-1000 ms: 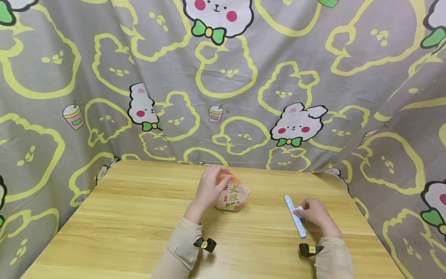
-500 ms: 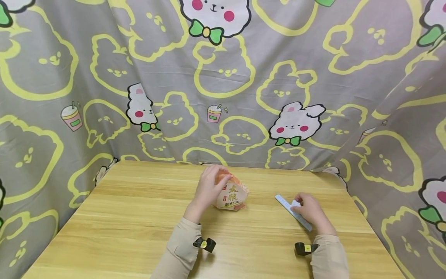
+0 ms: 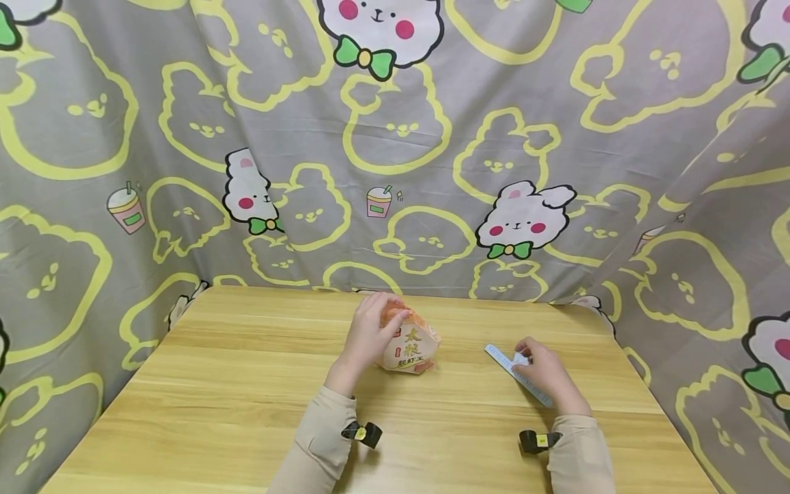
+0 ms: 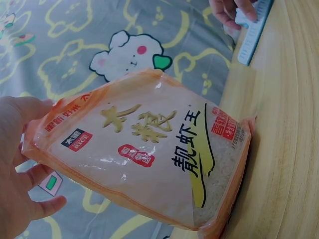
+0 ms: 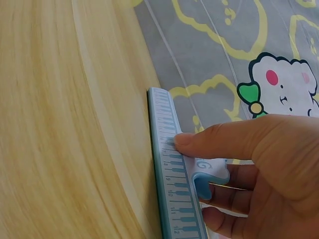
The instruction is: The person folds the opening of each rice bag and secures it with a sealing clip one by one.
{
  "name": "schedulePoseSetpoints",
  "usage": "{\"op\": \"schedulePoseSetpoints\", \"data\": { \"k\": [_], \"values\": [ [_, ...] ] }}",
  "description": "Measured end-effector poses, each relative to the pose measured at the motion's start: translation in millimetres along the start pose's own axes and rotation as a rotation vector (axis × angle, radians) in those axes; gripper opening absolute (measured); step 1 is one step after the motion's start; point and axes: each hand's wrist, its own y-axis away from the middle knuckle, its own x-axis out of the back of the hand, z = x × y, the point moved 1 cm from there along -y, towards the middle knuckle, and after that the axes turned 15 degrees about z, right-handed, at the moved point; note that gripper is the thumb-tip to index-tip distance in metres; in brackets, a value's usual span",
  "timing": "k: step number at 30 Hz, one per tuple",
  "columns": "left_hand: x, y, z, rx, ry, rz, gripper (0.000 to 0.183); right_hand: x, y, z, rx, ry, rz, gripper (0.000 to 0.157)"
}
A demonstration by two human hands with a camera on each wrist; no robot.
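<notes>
A plastic bag of rice [image 4: 149, 134], white and orange with gold and black characters, stands on the table toward the back middle. My left hand [image 3: 370, 329] grips its top corner, thumb in front and fingers behind. To the right, my right hand [image 3: 546, 370] pinches a light-blue ruler [image 5: 172, 164] by the wavy knob [image 5: 212, 172] on its side, thumb over the scale. Piano-key marks and numbers run along the ruler's face. In the head view it lies slanted, its far end pointing back and left.
The wooden table [image 3: 247, 398] meets a grey curtain [image 3: 296, 123] with cartoon rabbits at the back and both sides. Black wrist cameras [image 3: 364, 433] stick out from both beige sleeves [image 3: 324, 429].
My right hand has moved slightly left and back, turning the ruler so that its far end swings left. The left hand and the bag of rice stay put.
</notes>
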Motion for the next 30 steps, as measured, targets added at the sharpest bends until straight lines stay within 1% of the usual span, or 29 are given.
{"op": "schedulePoseSetpoints", "data": {
  "k": [5,9,17,25,30],
  "values": [
    [0.0,-0.2,0.9,0.01,-0.005,-0.007,0.017,1.4,0.7,-0.8,-0.002,-0.003,0.005,0.03],
    [0.0,-0.5,1.6,0.01,-0.008,-0.006,0.017,2.9,1.2,-2.0,0.016,-0.009,0.025,0.027],
    [0.1,-0.4,1.7,0.002,-0.006,-0.002,0.017,4.5,0.2,-2.8,0.037,-0.031,0.046,0.033],
    [1.4,-0.4,2.8,-0.014,0.0,0.01,0.017,5.6,-0.2,0.3,0.017,-0.009,0.004,0.034],
    [1.1,-0.1,2.2,-0.003,0.0,0.005,0.016,7.1,0.7,-0.3,0.017,-0.006,-0.008,0.034]
  ]
}}
